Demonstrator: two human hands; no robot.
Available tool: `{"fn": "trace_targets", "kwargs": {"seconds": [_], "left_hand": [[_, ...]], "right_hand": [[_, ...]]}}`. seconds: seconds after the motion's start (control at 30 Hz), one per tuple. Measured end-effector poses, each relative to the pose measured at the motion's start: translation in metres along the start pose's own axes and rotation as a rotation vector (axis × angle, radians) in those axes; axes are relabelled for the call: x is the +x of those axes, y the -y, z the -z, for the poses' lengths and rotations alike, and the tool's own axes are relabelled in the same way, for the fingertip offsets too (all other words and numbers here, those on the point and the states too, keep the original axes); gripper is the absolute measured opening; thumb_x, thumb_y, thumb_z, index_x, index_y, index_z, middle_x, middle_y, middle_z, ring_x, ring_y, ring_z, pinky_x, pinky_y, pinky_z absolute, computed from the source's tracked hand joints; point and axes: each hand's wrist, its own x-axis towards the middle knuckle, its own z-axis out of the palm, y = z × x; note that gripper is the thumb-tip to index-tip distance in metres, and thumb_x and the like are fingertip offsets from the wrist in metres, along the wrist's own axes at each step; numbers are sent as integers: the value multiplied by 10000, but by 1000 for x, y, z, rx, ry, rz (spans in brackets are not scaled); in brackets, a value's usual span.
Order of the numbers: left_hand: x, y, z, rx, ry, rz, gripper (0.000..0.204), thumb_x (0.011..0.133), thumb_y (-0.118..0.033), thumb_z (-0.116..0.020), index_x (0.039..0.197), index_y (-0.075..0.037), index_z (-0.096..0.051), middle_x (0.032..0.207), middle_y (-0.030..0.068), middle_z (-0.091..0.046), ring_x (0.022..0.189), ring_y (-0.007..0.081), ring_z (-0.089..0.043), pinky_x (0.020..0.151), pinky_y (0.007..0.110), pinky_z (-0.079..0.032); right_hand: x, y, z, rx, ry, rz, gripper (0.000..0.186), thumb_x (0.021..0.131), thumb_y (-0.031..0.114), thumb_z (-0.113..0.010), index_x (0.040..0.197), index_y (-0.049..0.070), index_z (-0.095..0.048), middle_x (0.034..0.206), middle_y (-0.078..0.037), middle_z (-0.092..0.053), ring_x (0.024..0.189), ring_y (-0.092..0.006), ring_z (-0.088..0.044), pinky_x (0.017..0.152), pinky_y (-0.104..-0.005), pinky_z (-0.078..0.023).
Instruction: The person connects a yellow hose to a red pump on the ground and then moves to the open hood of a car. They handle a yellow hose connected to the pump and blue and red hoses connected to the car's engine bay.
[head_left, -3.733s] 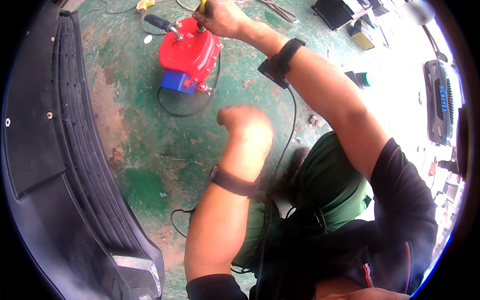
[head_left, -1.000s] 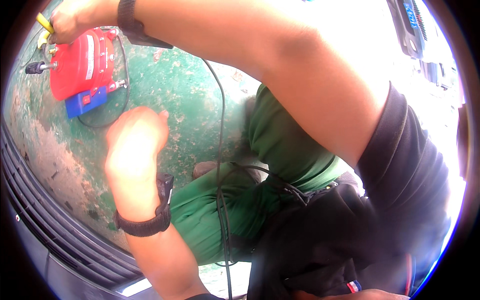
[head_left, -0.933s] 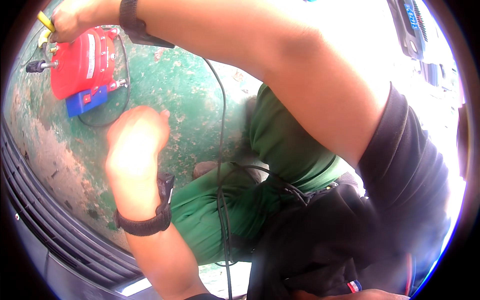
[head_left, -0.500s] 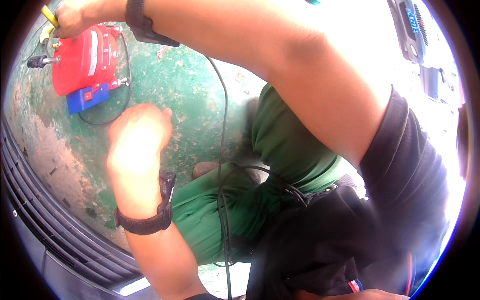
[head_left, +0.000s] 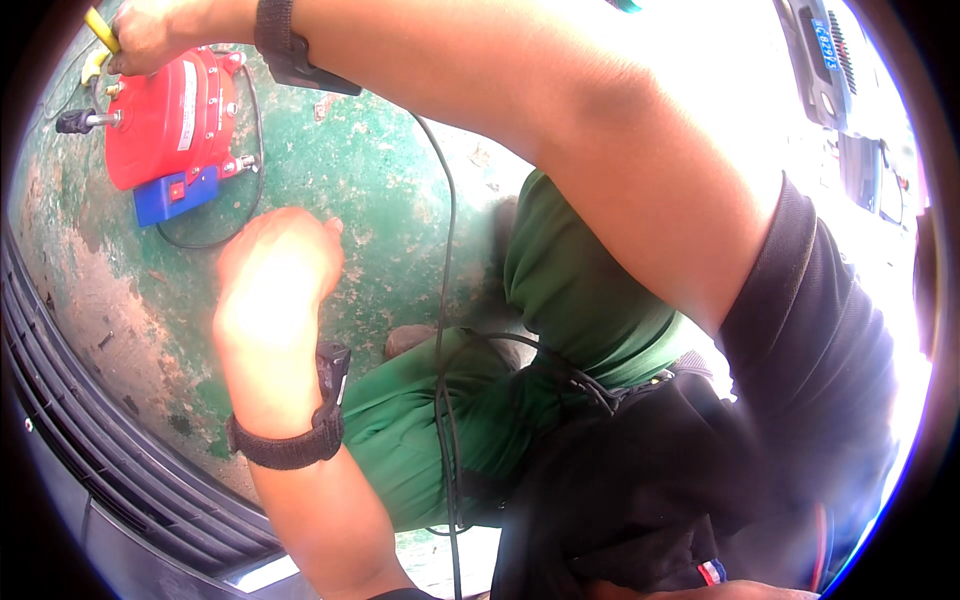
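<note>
A red metal machine (head_left: pixel 150 120) with bolts, a black-gripped lever (head_left: pixel 75 122) and a blue switch box (head_left: pixel 175 200) sits on the green floor at upper left. My right hand (head_left: pixel 135 40) reaches over its top, closed on a yellow handle (head_left: pixel 100 30); the lower end of that handle is hidden. Below the box and its black cable, my left hand (head_left: pixel 280 250) is curled, back upward and washed out by glare, with whatever is under the fingers hidden.
A dark slatted car bumper (head_left: pixel 120 480) curves along the lower left. A long black cable (head_left: pixel 445 250) crosses the floor and my green-trousered legs (head_left: pixel 590 280). Another vehicle part (head_left: pixel 820 70) stands at upper right, amid glare.
Since the oldest frame the view has swung, putting the machine at far left. Over the last second both hands shifted slightly up and right in the picture, along with the machine.
</note>
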Motion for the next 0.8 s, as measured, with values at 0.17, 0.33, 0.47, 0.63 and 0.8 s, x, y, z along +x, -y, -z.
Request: {"fn": "trace_targets", "kwargs": {"seconds": [0.17, 0.33, 0.47, 0.63, 0.8], "left_hand": [[0, 0, 1, 2, 0, 1, 263, 870, -217, -612, 951, 32, -623, 943, 208, -604, 921, 356, -569, 827, 394, -474], [0, 0, 1, 0, 3, 3, 276, 878, -228, -604, 962, 34, -625, 953, 213, -608, 934, 361, -573, 835, 398, -475], [-1, 1, 0, 0, 5, 7, 287, 884, -236, -598, 971, 36, -626, 961, 218, -611, 944, 365, -576, 843, 402, -475], [-1, 2, 0, -1, 7, 4, 301, 892, -247, -590, 981, 38, -627, 971, 223, -615, 957, 370, -579, 852, 407, -476], [-1, 1, 0, 0, 5, 9, 315, 900, -258, -583, 992, 40, -629, 981, 229, -619, 970, 374, -583, 860, 411, -476]], "right_hand": [[1, -2, 1, 2, 0, 4, 383, 887, 405, -539, 1126, 165, -719, 1072, -86, -707, 1023, -293, -660, 885, -427, -523], [1, 0, 3, -1, -2, 8, 377, 885, 398, -544, 1124, 167, -719, 1073, -85, -707, 1024, -293, -661, 885, -426, -524], [2, 5, 2, 1, -5, 17, 372, 884, 393, -547, 1123, 167, -720, 1074, -85, -708, 1024, -293, -662, 885, -425, -524], [1, 6, 0, -13, -14, 14, 365, 882, 387, -552, 1121, 169, -721, 1075, -84, -708, 1024, -293, -663, 885, -424, -525], [0, 4, -5, -13, -19, 13, 359, 880, 381, -557, 1119, 170, -722, 1076, -83, -709, 1024, -293, -664, 886, -423, -525]]}}
